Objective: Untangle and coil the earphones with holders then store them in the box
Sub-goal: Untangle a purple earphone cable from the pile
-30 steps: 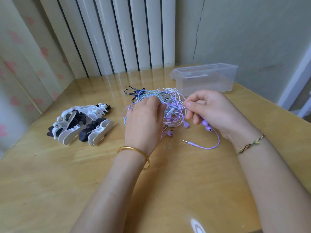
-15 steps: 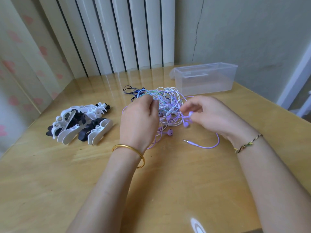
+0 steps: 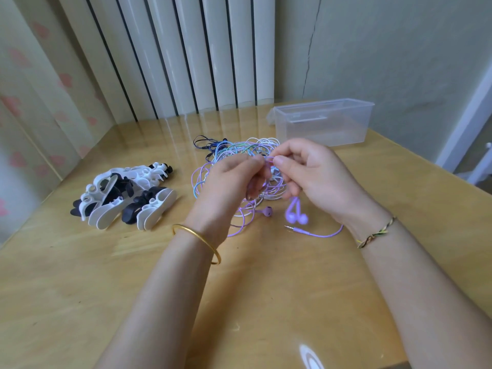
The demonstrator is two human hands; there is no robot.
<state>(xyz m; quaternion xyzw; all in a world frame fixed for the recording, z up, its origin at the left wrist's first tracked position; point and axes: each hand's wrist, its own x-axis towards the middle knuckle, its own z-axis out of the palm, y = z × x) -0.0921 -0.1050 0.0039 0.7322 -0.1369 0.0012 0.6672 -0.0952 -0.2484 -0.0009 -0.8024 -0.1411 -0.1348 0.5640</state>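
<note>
Over the worktop (image 3: 266, 302), the left hand (image 3: 226, 182) and the right hand (image 3: 319, 177) each have the grip pinched tight on one purple cable (image 3: 269, 157) of the earphone tangle (image 3: 239, 150), which lies at the middle. The holders (image 3: 119, 195) lie heaped at the left. The clear box (image 3: 324, 123) stands behind the tangle, to the right.

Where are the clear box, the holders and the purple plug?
clear box (image 3: 320, 129), head view, front wall.
holders (image 3: 154, 211), head view, a white holder at the front.
purple plug (image 3: 302, 231), head view, its purple sleeve.
</note>
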